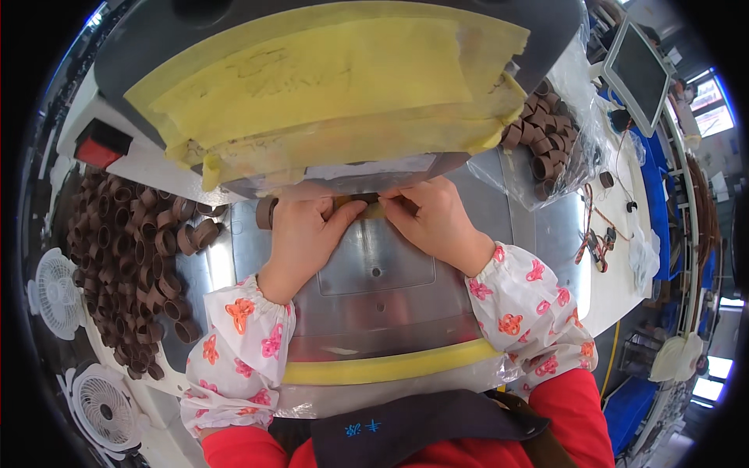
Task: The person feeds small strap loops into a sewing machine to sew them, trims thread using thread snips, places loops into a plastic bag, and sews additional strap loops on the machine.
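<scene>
Closest in, two flowered sleeve covers lead up over a yellow padded strip (390, 365) at the near edge of the metal surface (374, 312). Past the flat steel plate (374, 261), both hands meet at the mouth of the machine. The left hand (300, 234) is curled, thumb and fingers pinching down on a small piece; the right hand (433, 218) pinches the same spot from the other side. What they grip is a small brown ring (363, 198) on a yellowish rest, mostly hidden by the fingertips, so its exact seating is hard to tell.

Judging by its look, it's light, thin-walled and a bit springy, so best held by the outer rim, gently, so it doesn't crush. One more ring (266, 212) sits just left of the left hand. A big heap of brown rings (129, 265) lies to the left, a bagged batch (546, 132) far right. Above looms the machine head with its yellow foam pad (335, 86).
</scene>
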Demonstrator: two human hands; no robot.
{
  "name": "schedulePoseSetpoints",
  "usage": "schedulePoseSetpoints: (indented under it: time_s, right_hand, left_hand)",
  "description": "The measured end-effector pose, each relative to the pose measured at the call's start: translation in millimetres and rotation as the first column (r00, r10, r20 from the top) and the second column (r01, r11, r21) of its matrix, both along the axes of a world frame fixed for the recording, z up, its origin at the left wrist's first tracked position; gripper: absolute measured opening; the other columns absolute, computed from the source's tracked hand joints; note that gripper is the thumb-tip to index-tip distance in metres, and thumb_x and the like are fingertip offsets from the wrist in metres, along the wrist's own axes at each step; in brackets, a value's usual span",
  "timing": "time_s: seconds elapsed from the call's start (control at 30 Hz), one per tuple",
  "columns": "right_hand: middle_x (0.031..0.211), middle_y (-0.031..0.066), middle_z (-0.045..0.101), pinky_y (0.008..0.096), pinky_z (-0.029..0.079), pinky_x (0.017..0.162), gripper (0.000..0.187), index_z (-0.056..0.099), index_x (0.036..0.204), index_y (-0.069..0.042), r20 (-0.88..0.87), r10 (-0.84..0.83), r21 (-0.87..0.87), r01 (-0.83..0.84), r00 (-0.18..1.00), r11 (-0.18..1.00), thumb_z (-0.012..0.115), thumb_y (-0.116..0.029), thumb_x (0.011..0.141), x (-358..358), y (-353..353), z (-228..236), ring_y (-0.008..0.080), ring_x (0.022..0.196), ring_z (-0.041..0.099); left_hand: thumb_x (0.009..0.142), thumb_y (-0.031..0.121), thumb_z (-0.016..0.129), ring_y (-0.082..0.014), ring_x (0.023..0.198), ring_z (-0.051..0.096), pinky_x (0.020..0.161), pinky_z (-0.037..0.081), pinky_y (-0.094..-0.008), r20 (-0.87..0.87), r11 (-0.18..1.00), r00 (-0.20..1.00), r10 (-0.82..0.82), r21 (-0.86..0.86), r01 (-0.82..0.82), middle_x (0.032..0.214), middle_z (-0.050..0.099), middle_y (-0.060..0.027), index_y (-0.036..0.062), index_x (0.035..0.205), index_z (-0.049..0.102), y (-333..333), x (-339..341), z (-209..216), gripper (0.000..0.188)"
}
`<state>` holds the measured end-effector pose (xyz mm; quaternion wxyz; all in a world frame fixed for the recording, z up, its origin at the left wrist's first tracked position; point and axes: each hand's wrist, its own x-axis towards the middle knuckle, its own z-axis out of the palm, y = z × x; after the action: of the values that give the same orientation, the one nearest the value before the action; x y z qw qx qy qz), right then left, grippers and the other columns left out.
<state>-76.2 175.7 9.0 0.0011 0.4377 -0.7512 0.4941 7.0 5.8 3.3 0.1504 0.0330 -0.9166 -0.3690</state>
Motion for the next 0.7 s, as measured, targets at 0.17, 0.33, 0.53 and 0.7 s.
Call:
schedulePoseSetpoints:
  time_s: [0.17,0.33,0.53,0.7]
  right_hand:
    - [0.083,0.015,0.054,0.0363,0.046,0.06,0.006,0.055,0.075,0.002,-0.002,-0.011,0.0,0.011,1.0,1.0,0.058,0.005,0.07,-8,-4,-5,0.0328,0.069,0.056]
    - [0.08,0.0157,0.053,0.039,0.045,0.06,0.005,0.054,0.074,0.003,-0.051,-0.018,-0.016,0.017,0.999,1.0,0.057,0.005,0.071,-8,-7,-3,0.0349,0.069,0.054]
    - [0.081,0.0174,0.05,0.0408,0.043,0.059,0.007,0.053,0.076,0.003,-0.058,-0.04,0.106,0.046,0.997,0.993,0.057,0.005,0.07,-8,-4,-3,0.0371,0.069,0.052]
    - [0.082,0.016,0.051,0.0414,0.044,0.059,0.011,0.052,0.08,0.003,-0.086,-0.033,0.063,0.038,0.996,0.997,0.057,0.002,0.071,-6,-6,4,0.0359,0.068,0.052]
  left_hand:
    - [0.076,0.024,0.062,-0.0312,0.051,0.053,0.049,0.041,-0.0363,0.214,0.998,0.975,0.06,0.022,-0.066,0.058,0.057,-0.0137,0.0046,0.068,0.066,5,-6,10,0.021]
    - [0.078,0.023,0.059,-0.0301,0.058,0.058,0.052,0.044,-0.036,0.075,0.998,0.996,0.05,-0.052,-0.046,0.065,0.061,-0.0126,0.007,0.072,0.067,-3,-5,-12,0.02]
    - [0.075,0.018,0.058,-0.0263,0.071,0.06,0.061,0.046,-0.0388,-0.036,0.959,0.999,-0.015,-0.283,0.004,0.075,0.063,-0.0089,0.01,0.083,0.067,-6,-8,-23,0.014]
    - [0.072,0.013,0.057,-0.0287,0.074,0.059,0.062,0.045,-0.0419,-0.156,0.963,0.988,-0.021,-0.268,-0.022,0.077,0.063,-0.0082,0.0078,0.079,0.067,-4,-10,-12,0.013]
